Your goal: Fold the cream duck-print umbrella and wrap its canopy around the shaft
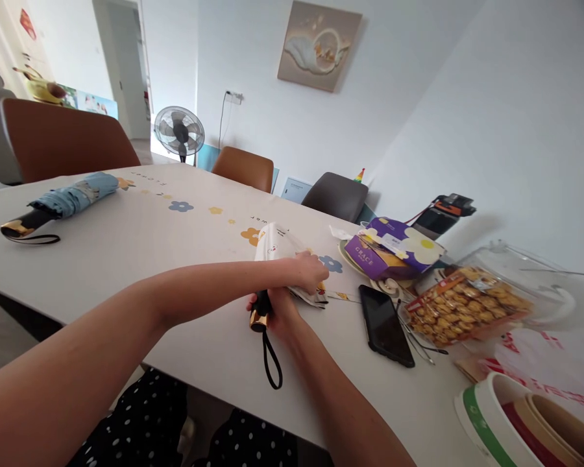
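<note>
A folded white umbrella (275,241) with a printed canopy lies on the table in front of me, its black and gold handle (259,318) toward me and a black wrist strap hanging from it. My right hand (281,310) is wrapped round the handle end. Crossing over from the left, my left hand (311,271) is closed on the canopy's right side; its fingertips are partly hidden. Loose canopy cloth shows below the left hand. Farther left rests a folded blue umbrella (80,194) with a black and gold handle, touched by neither hand.
To the right are a black phone (387,324), a purple box (394,250) on a plate, a clear tub of cookies (472,301), a dark bottle (440,217) and paper cups or bowls (496,415). Chairs and a fan (180,131) stand beyond the table (126,253).
</note>
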### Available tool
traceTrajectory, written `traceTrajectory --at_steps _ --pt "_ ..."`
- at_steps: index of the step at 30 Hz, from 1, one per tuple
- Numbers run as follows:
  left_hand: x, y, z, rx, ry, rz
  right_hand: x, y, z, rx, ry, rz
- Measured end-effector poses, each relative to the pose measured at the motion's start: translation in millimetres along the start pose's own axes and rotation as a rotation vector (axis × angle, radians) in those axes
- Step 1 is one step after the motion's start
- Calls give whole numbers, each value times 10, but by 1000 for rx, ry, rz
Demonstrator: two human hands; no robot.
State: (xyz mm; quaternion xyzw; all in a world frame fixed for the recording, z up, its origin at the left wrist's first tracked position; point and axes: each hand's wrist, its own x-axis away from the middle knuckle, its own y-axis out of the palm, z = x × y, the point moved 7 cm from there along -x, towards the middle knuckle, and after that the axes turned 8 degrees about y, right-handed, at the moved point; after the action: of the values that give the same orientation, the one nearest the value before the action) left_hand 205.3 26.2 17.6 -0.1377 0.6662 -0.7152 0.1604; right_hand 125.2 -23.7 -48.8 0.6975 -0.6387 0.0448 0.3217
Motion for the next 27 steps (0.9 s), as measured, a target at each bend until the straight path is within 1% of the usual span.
traceTrajectory --at_steps 3,5,7,9,11,13,15,16,18,21,24,27 --pt "-23 55 -25 1 -39 29 -8 -9 5 -14 -28 -35" --pt "-15 34 -34 13 -56 55 -7 -3 4 -20 -35 -56" --pt "31 -99 -58 36 -85 168 -2 -1 4 -23 -21 -50" --pt "148 -309 -120 57 -139 332 8 2 2 -40 4 -38" --pt "348 -521 -229 72 -216 483 17 5 5 -64 34 -26" --pt "622 -694 -380 105 -297 622 18 5 14 -77 62 -13" --pt "942 -805 -546 143 -363 753 9 -7 22 -86 84 10" --pt "1112 -830 -634 153 -409 812 1 -14 26 -90 92 21" --pt "1429 -810 -796 194 -482 906 -13 -25 28 -90 103 36" --pt "1812 -624 -1004 292 -616 984 -24 -21 5 -76 90 26" --pt "2047 -369 -1124 374 -724 1006 -11 -16 -26 -68 69 19" --pt "2166 -170 -1179 480 -778 1026 14 -14 -51 -74 61 18"
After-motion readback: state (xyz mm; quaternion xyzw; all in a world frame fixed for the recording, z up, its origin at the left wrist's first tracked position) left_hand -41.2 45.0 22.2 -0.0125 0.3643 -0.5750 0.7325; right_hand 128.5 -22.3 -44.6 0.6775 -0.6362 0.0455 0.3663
